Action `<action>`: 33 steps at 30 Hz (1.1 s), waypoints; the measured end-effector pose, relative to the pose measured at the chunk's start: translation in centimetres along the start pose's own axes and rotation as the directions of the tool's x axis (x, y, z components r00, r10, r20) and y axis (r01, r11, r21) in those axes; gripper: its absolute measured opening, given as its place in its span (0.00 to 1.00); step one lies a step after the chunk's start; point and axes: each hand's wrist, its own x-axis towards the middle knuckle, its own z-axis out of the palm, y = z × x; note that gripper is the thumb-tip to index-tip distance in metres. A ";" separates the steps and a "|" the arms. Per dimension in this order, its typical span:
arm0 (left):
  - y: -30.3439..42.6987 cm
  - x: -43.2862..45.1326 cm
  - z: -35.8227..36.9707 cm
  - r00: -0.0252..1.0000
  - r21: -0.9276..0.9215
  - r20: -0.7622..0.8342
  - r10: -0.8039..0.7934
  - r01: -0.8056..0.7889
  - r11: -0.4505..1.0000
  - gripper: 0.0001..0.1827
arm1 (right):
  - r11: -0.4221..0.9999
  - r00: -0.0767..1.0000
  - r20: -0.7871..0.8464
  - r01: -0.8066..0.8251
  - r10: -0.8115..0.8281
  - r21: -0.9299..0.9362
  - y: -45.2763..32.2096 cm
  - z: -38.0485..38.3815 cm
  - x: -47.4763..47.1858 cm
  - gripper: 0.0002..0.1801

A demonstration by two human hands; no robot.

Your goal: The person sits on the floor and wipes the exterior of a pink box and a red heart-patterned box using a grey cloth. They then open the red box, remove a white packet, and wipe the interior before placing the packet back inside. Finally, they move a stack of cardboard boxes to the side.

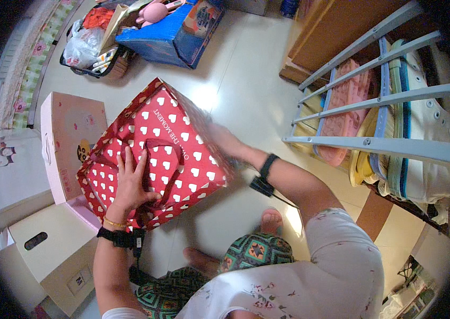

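A red box (pixel 165 137) with white hearts, printed writing and dark red ribbon on it lies tilted before me, above the tiled floor. My left hand (pixel 131 181) rests on its patterned face with fingers spread, beside the ribbon loops (pixel 177 159). Blurred, my right hand (pixel 227 143) is at the box's right side; its fingertips are partly hidden, so I cannot tell whether it grips the edge. A pink cardboard box (pixel 75 147) with a cartoon figure stands directly left of the red box.
A cream box (pixel 55 239) with an oval handle hole stands at lower left. Towards the top are a black basket (pixel 85 71) with plastic bags and a blue box (pixel 149 46) holding pink items. A metal shoe rack (pixel 368 142) with slippers and sneakers is on the right.
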 end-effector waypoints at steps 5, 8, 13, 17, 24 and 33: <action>-0.7 -0.9 0.3 0.999 -0.024 -0.046 -0.010 0.009 1.000 0.65 | 0.611 0.985 0.147 -0.172 0.093 0.773 -4.9 -2.2 1.9 0.28; -0.6 -1.0 0.1 0.998 -0.027 -0.056 -0.037 0.036 0.999 0.62 | 0.746 0.984 0.159 -0.165 0.080 0.646 -12.5 -5.5 -1.5 0.30; -0.7 -2.0 0.3 0.996 -0.023 -0.083 -0.046 0.044 0.999 0.58 | 1.000 0.989 -0.146 -0.017 0.015 -0.013 -14.6 -5.4 -2.1 0.47; 0.0 -3.2 0.4 0.990 -0.003 -0.105 -0.095 0.095 0.995 0.52 | 0.958 0.980 -0.200 -0.053 -0.005 -0.283 -18.5 -6.8 -4.7 0.36; 5.4 -4.4 -3.1 0.959 0.069 -0.271 0.079 -0.063 0.996 0.39 | 0.870 0.940 -0.339 -0.129 -0.047 -0.476 -18.5 -9.5 -6.3 0.26; 5.6 -8.8 0.1 0.972 -0.002 -0.104 0.211 -0.212 0.977 0.41 | 0.915 0.941 -0.337 -0.138 0.003 -0.378 -18.7 -9.5 -7.4 0.27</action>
